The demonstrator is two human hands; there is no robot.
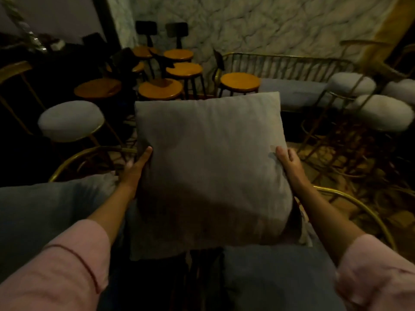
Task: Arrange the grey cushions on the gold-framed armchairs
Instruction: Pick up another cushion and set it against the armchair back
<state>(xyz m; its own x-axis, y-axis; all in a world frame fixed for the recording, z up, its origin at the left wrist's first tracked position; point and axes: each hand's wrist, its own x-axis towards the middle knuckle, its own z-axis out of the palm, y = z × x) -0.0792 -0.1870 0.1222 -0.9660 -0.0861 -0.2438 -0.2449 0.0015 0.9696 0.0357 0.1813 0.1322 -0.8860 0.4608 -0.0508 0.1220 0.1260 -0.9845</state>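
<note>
I hold a square grey cushion [211, 167] out in front of me, one hand on each side edge. My left hand [137, 167] presses flat against its left edge, thumb on the front face and the fingers hidden behind the fabric. My right hand [289, 163] clasps the right edge the same way, thumb and a fingertip showing on the front. So both grips are closed on the cushion, which stands roughly upright and tilted slightly away from me, its lower edge down near a gold-framed armchair [357, 205] whose curved rail shows on either side of my arms. Blue-grey upholstery [276, 277] lies below the cushion, and a second soft grey mass [45, 209] sits at my left forearm. My pink sleeves [58, 272] are rolled back from the wrists.

Beyond the cushion, round wooden stools [240, 83] with dark backs stand clustered near a marbled wall [269, 23]. Pale padded stools [70, 120] on gold legs stand to the left and right. A gold-railed bench [292, 63] runs along the wall.
</note>
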